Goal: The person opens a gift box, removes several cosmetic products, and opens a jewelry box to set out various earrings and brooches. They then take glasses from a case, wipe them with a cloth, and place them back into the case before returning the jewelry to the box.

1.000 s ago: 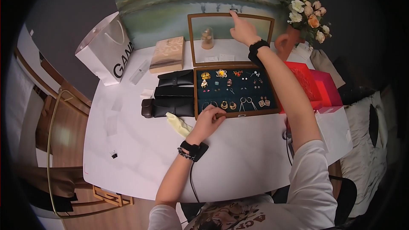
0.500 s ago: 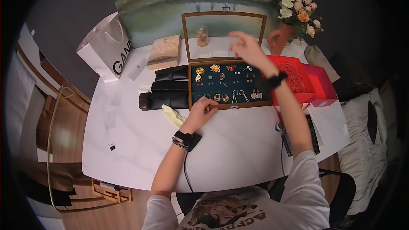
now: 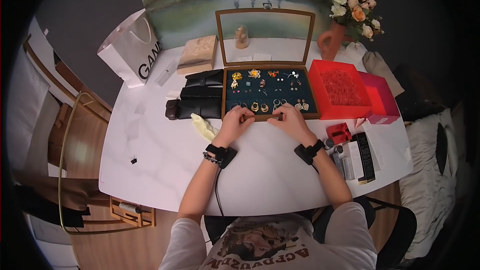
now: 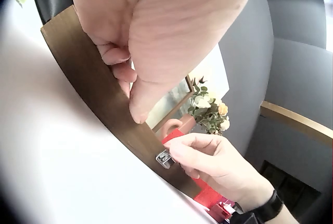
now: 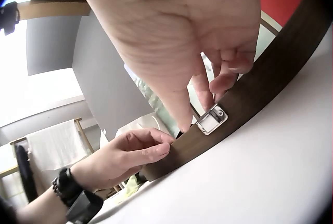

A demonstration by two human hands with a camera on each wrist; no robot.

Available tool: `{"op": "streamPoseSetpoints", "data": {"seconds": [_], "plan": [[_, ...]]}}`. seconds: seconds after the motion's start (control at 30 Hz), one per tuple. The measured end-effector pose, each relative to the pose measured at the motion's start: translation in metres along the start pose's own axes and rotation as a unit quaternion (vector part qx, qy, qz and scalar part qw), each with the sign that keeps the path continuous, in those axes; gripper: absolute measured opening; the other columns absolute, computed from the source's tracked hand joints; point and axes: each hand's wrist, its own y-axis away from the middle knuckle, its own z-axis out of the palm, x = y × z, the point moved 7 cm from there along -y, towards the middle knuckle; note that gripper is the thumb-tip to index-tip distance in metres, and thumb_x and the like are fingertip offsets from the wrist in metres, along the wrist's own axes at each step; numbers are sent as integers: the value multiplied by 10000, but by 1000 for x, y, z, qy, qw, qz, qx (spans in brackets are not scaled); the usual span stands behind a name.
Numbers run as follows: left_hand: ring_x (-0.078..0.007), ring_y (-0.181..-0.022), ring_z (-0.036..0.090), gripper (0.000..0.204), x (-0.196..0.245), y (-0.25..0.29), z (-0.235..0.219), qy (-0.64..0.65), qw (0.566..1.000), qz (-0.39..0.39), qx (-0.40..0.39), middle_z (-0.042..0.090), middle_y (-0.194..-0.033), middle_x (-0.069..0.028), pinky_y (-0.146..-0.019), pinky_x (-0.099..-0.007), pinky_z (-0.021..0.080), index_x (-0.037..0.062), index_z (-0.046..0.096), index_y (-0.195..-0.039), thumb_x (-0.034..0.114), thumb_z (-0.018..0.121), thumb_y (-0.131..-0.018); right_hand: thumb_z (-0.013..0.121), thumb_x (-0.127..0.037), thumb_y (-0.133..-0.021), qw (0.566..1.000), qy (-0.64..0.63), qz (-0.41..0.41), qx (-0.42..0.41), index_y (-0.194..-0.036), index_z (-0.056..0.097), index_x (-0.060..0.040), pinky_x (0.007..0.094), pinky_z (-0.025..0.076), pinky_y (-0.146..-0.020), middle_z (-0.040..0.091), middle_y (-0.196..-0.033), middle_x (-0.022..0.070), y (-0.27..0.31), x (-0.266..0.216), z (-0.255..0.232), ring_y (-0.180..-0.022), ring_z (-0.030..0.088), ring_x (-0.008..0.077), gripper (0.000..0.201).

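Note:
A wooden jewellery box (image 3: 262, 117) lies on the table, its framed clear lid (image 3: 311, 37) raised; rows of earrings and brooches sit on the dark green lining. My left hand (image 3: 234, 126) grips the left part of the box's front wall, thumb and curled fingers over the edge. To the right of centre, my right hand (image 3: 295, 124) holds the same wall. A metal latch (image 5: 212, 120) shows on the wall below my right fingers in the right wrist view. In the left wrist view the latch (image 4: 165, 159) lies beside my right hand (image 4: 218, 167).
Black cases (image 3: 200, 109) and a yellow cloth (image 3: 204, 127) lie left of the box. Farther left stand a beige box (image 3: 197, 55) and a paper bag (image 3: 125, 52). A red box (image 3: 317, 95), small packages (image 3: 365, 157) and a flower vase (image 3: 332, 42) are on the right.
My right hand has come down from the top of the raised lid to the box's front edge. My left hand has stayed on that edge.

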Motion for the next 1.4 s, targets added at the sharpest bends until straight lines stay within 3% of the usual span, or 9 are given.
{"op": "streamPoseSetpoints", "data": {"seconds": [0.07,0.17,0.4,0.7,0.8,1.07,1.13,1.23,1.4], "plan": [[-164,-676,547,162,1,3,2,-7,1000,-14,-5,605,-804,-56,-647,-307,477,41,775,-1004,118,814,-866,883,-232,-798,995,-9,-81,54,-961,758,0,329,467,-609,611,-851,73,2,-3,-1,-641,562,167,310],[-148,-653,533,152,4,13,1,-10,999,-32,-13,602,-800,-49,-627,-306,464,43,781,-986,127,821,-865,873,-224,-797,1000,16,-12,4,-960,736,-7,379,532,-777,650,-971,108,13,2,3,-901,672,269,304],[-174,-638,579,167,28,47,-8,7,996,-70,-46,633,-823,-63,-621,-316,484,56,791,-984,157,836,-859,888,-282,-799,998,-30,1,-55,-956,753,-22,373,532,-725,667,-963,103,43,-10,5,-771,666,260,332],[-131,-644,571,160,37,63,-6,48,986,-107,-120,682,-863,-56,-604,-279,478,52,819,-976,152,860,-858,782,-270,-920,996,-56,18,-66,-694,745,-4,405,460,-603,633,-634,128,54,-13,7,-648,633,270,351],[-172,-664,632,159,41,64,-5,42,983,-117,-136,699,-861,-78,-622,-303,508,42,813,-960,154,853,-855,791,-213,-926,993,-93,-53,-53,-738,737,48,352,372,-504,602,-552,113,55,-15,12,-518,528,172,326],[-224,-692,684,151,45,52,-11,54,980,-100,-166,711,-847,-109,-642,-328,531,22,796,-927,140,844,-846,793,-214,-908,990,-106,-6,-92,-816,748,13,360,463,-572,692,-740,106,52,-25,10,-594,620,215,249],[-142,-651,631,170,47,38,-27,29,988,-93,-122,702,-876,-75,-593,-288,498,5,769,-939,124,855,-853,786,-214,-899,987,-123,14,-104,-843,750,-6,376,516,-642,712,-800,109,46,-29,11,-681,677,260,218],[-144,-660,649,195,38,23,-48,-21,994,-69,-84,701,-892,-73,-588,-294,503,-1,726,-932,116,857,-846,805,-211,-870,992,-56,-16,-111,-938,738,-15,385,531,-656,719,-836,91,39,-37,19,-718,699,261,218],[-294,-864,709,310,59,24,-33,-73,989,-54,-118,703,-910,-97,-743,-398,556,52,688,-954,172,893,-755,837,-242,-826,989,59,-31,-135,-979,699,-44,412,548,-702,719,-834,84,29,-47,27,-785,719,296,285]]}}
